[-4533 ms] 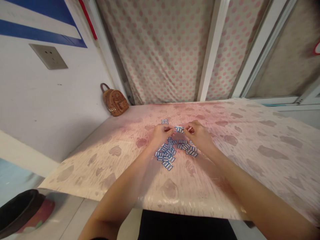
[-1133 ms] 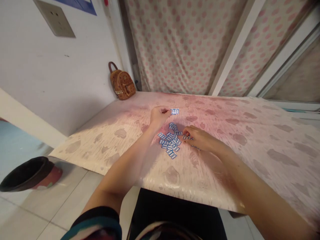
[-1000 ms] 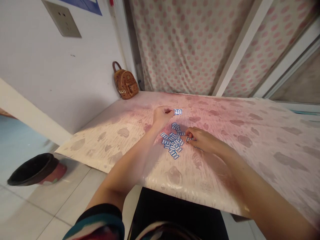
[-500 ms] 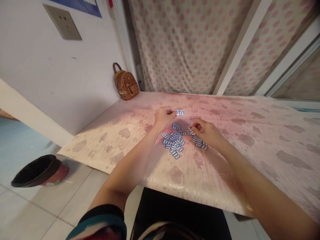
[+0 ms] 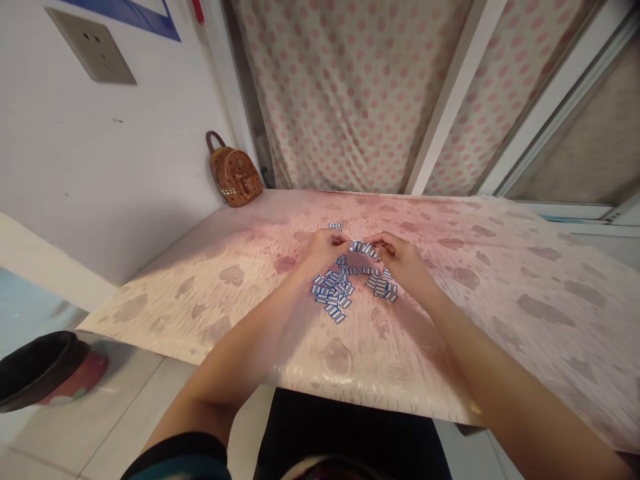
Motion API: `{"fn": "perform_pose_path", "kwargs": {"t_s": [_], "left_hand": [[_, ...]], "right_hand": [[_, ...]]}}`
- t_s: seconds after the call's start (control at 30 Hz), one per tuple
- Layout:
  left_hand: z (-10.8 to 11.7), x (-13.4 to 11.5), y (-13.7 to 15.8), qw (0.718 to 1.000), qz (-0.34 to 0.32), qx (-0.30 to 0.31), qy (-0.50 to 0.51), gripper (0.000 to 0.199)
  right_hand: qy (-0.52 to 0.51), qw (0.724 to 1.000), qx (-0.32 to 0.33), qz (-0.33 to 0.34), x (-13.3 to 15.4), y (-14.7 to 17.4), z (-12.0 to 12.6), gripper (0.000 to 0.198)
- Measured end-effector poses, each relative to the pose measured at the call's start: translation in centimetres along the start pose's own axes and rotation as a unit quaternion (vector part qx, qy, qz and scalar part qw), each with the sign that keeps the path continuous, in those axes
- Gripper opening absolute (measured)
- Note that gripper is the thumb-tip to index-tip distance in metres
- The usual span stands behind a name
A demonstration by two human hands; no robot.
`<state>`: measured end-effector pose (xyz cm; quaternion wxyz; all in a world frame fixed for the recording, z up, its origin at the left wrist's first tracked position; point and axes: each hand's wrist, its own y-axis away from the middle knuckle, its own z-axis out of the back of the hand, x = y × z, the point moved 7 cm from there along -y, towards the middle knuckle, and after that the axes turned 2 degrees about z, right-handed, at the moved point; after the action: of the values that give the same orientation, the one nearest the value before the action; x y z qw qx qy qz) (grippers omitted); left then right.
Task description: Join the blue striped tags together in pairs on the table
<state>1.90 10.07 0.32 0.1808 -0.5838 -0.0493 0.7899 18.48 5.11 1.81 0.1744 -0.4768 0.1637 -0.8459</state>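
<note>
Several small blue-and-white rectangular pieces lie in a loose pile point(image 5: 331, 295) on the patterned table cover point(image 5: 240, 280), with a smaller cluster point(image 5: 381, 287) to its right. My left hand point(image 5: 324, 248) and my right hand point(image 5: 401, 261) meet just beyond the pile. Their fingertips pinch a short row of pieces point(image 5: 363, 249) between them. A small separate group of pieces point(image 5: 335, 227) sits a little farther back, apart from both hands.
A small brown backpack point(image 5: 234, 175) leans in the far left corner against the white wall. A dotted curtain point(image 5: 350, 100) hangs behind the table. A black bin point(image 5: 35, 370) stands on the tiled floor at lower left. A wall socket point(image 5: 91, 45) is at upper left.
My left hand has drawn back from the separate group at the back and come to the pile. My right hand has lifted from the right cluster to meet it, with pieces held between them.
</note>
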Motion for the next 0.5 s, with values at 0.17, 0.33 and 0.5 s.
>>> {"fn": "perform_pose_path", "kwargs": {"t_s": [0.17, 0.33, 0.5], "left_hand": [[-0.9, -0.3, 0.6, 0.997, 0.047, 0.031, 0.056, 0.008], [-1.2, -1.1, 1.2, 0.993, 0.082, 0.047, 0.077, 0.008], [-1.4, -1.0, 1.3, 0.989, 0.085, 0.067, 0.096, 0.010]], "right_hand": [[0.040, 0.999, -0.034, 0.000, 0.1, 0.1, 0.5, 0.017], [0.079, 0.996, -0.038, 0.027, 1.1, 0.4, 0.6, 0.015], [0.134, 0.989, -0.051, 0.041, 1.8, 0.6, 0.9, 0.016]]}}
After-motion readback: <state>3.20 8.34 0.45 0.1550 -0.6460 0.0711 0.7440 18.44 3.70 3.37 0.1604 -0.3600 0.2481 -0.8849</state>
